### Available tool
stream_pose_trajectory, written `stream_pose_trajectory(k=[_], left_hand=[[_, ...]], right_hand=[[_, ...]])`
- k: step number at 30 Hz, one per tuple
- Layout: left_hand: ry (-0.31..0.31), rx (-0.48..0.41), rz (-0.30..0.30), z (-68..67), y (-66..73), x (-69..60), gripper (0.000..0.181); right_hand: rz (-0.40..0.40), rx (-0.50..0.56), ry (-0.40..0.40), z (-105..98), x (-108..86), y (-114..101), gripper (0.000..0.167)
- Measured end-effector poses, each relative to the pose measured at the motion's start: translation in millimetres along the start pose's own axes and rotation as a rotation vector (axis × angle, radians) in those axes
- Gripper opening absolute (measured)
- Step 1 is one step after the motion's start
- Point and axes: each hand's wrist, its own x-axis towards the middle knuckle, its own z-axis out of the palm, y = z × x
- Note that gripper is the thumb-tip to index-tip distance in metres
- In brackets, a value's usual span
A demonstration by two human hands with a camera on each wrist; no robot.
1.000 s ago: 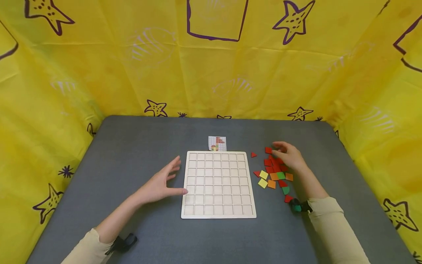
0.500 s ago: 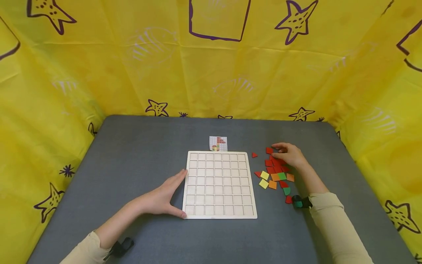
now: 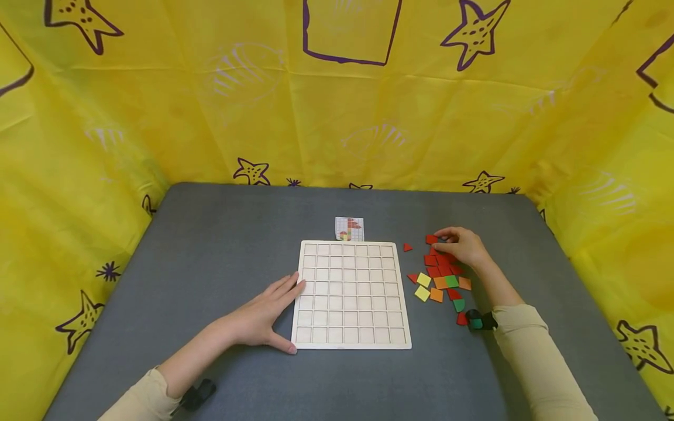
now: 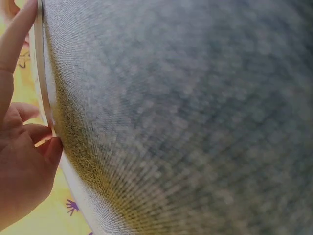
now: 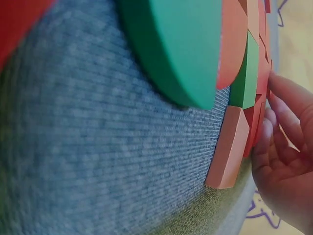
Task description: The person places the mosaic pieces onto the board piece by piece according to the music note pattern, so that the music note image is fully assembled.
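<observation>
The pale gridded board (image 3: 350,345) lies on the dark table. At its left side, my left hand (image 3: 258,318) is spread, fingertips on the left edge and thumb by the lower left corner; the left wrist view shows the hand (image 4: 24,161) beside the rim. My right hand (image 3: 466,248) is at the top of the tile pile, index finger and thumb apart beside a red square (image 3: 431,239). In the right wrist view, its loosely bent fingers (image 5: 288,142) are against the red tiles; whether any is gripped is hidden.
A small card with a coloured pattern (image 3: 350,228) lies behind the board. Right of the board are yellow squares (image 3: 422,293), orange squares (image 3: 436,294), green pieces (image 3: 451,281) and a separate red triangle (image 3: 408,247). A yellow patterned cloth (image 3: 337,117) surrounds the table.
My left hand has moved down along the board's left side, its thumb now at the lower corner and its fingers on the edge. My right hand has shifted slightly closer to the red square.
</observation>
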Motion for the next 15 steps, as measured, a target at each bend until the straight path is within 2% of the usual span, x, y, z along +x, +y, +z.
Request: stream_pose_trajectory(k=[8, 15], left_hand=[[0.001, 0.017, -0.006, -0.4, 2.6, 0.7, 0.117], [0.002, 0.007, -0.023, 3.2, 2.5, 0.9, 0.117]], right_hand=[[-0.013, -0.038, 0.056, 0.3, -1.6, -6.4, 0.043], [-0.038, 0.065, 0.067, 11.2, -9.7, -32.3, 0.045]])
